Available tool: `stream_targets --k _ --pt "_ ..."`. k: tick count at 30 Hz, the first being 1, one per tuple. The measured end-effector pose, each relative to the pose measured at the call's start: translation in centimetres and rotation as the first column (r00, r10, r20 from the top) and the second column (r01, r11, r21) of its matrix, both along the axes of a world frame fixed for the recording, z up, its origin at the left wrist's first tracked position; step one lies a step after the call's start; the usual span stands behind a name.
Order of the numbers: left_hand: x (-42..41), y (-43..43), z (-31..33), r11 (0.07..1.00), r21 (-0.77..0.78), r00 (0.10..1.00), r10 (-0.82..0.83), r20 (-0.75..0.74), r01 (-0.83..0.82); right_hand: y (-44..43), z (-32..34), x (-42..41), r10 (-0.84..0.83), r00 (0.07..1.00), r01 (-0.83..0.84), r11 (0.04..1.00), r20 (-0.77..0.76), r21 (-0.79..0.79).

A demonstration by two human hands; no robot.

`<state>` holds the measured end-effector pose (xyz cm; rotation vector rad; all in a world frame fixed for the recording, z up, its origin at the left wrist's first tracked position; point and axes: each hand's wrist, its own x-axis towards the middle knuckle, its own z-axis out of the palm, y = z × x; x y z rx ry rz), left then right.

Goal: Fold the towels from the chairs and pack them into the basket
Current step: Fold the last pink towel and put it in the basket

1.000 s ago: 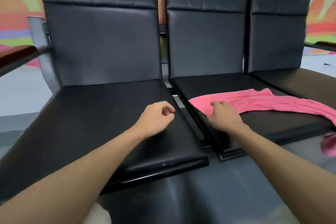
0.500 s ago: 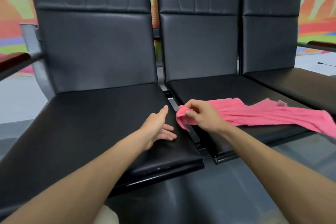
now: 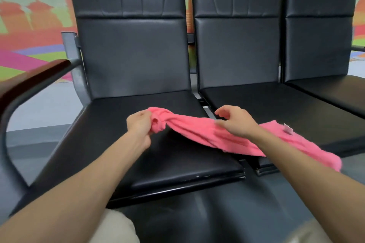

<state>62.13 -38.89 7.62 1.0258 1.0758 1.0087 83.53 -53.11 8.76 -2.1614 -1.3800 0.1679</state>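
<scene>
At the far left, a dark wooden armrest [image 3: 39, 73] on a grey metal frame curves toward the near edge, with a bright mural wall [image 3: 29, 25] behind it. Next comes the left chair [image 3: 134, 55], black and padded. Above its seat the left hand [image 3: 140, 124] grips the bunched end of the pink towel [image 3: 197, 130], fingers and thumb curled tight round the cloth and holding it clear of the seat. From there the towel runs rightward as a loose, twisted band, crossing the gap between the seats. The right hand [image 3: 237, 122] hovers over that stretch, fingers spread and lightly curved, clasping nothing. Its thumb lies at the cloth's top edge, though I cannot tell whether it touches. Farther right the towel lies on the middle chair [image 3: 276, 104], a small white tag [image 3: 288, 129] showing, and its end droops over the seat's near edge. A third chair [image 3: 320, 35] stands at the far right.
</scene>
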Motion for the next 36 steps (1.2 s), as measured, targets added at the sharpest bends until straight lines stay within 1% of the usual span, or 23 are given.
stream_targets --k 2,4,5,6,7,9,10,11,13,16,18,20,21,22,23,24,25,27,29,30,32,34,36 --pt "-2.2 2.0 -0.6 0.992 0.014 0.992 0.123 0.003 -0.123 0.7 -0.9 -0.1 0.042 0.997 -0.028 0.981 0.072 -0.191" --pt "-3.8 3.1 -1.1 0.992 0.03 0.992 0.126 0.017 -0.126 1.6 -1.5 -1.0 0.116 0.99 -0.087 0.943 0.074 -0.32" --pt "-4.3 3.2 -1.1 0.994 0.059 0.995 0.092 -0.03 -0.09 2.1 -1.8 -1.5 0.157 0.984 -0.116 0.925 0.087 -0.363" --pt "-4.7 3.1 -1.2 0.994 0.104 0.989 0.061 -0.136 -0.047 2.7 -2.1 -2.0 0.197 0.973 -0.137 0.913 0.122 -0.383" --pt "-5.0 3.1 -1.4 0.986 0.166 0.952 0.066 -0.301 -0.016 3.2 -2.4 -2.3 0.22 0.962 -0.146 0.914 0.162 -0.378" --pt "-5.3 2.6 -1.7 0.939 0.341 0.784 0.174 -0.596 0.051 3.7 -2.7 -2.9 0.22 0.954 -0.148 0.936 0.206 -0.319" --pt "-5.3 2.3 -1.8 0.893 0.434 0.718 0.225 -0.658 0.118 3.8 -2.7 -3.1 0.214 0.953 -0.146 0.945 0.216 -0.291" --pt "-5.2 1.9 -1.7 0.834 0.513 0.685 0.252 -0.684 0.205 3.9 -2.7 -3.3 0.21 0.951 -0.148 0.953 0.227 -0.263" --pt "-4.6 0.9 -1.6 0.712 0.571 0.664 0.198 -0.721 0.409 3.9 -2.5 -3.5 0.195 0.954 -0.151 0.969 0.229 -0.197" --pt "-3.1 -0.7 -1.9 0.553 0.516 0.601 0.033 -0.798 0.654 3.3 -1.7 -3.9 0.179 0.962 -0.162 0.982 0.208 -0.092" --pt "-2.4 -1.2 -1.8 0.5 0.491 0.566 0.001 -0.824 0.713 2.8 -0.9 -4.4 0.174 0.969 -0.177 0.984 0.177 -0.001" --pt "-2.2 -1.4 -1.4 0.495 0.459 0.56 -0.07 -0.826 0.738 1.7 0.3 -5.1 0.255 0.966 -0.251 0.965 -0.049 0.075" --pt "-2.4 -1.4 -1.3 0.474 0.445 0.547 -0.095 -0.832 0.759 1.0 1.0 -5.5 0.346 0.911 -0.337 0.938 -0.222 0.082" --pt "-2.6 -1.4 -1.3 0.434 0.434 0.523 -0.105 -0.846 0.789 0.2 1.5 -5.7 0.422 0.825 -0.434 0.899 -0.376 0.057" --pt "-3.1 -1.4 -1.3 0.398 0.41 0.485 -0.106 -0.868 0.821 -0.4 1.8 -5.8 0.456 0.752 -0.514 0.858 -0.477 0.009" --pt "-3.6 -1.2 -1.4 0.379 0.373 0.445 -0.119 -0.887 0.846 -0.8 1.9 -5.8 0.453 0.722 -0.552 0.833 -0.522 -0.04" --pt "-4.2 -1.1 -1.3 0.38 0.334 0.414 -0.149 -0.898 0.863 -0.9 1.7 -5.6 0.421 0.729 -0.535 0.843 -0.54 -0.066" --pt "-5.7 -1.0 -0.8 0.409 0.265 0.382 -0.237 -0.893 0.873 -0.5 1.0 -4.7 0.272 0.827 -0.359 0.929 -0.492 -0.09" --pt "-7.0 -1.1 -0.1 0.432 0.191 0.335 -0.287 -0.898 0.881 0.1 0.2 -3.4 0.073 0.962 -0.118 0.98 -0.261 -0.162" --pt "-7.6 -1.2 0.1 0.442 0.134 0.293 -0.314 -0.903 0.887 0.2 -0.2 -2.6 0.007 0.992 -0.034 0.974 -0.123 -0.225" --pt "-8.8 -1.7 0.6 0.457 0.007 0.195 -0.367 -0.909 0.89 0.1 -0.7 -1.9 -0.054 0.998 0.061 0.939 0.031 -0.338" --pt "-9.6 -2.0 0.8 0.46 -0.079 0.121 -0.39 -0.913 0.884 0.0 -1.0 -2.2 -0.077 0.995 0.096 0.907 0.063 -0.409" --pt "-10.2 -1.9 0.8 0.487 -0.11 0.1 -0.385 -0.917 0.867 0.1 -1.1 -3.0 -0.072 0.993 0.106 0.887 0.094 -0.449"
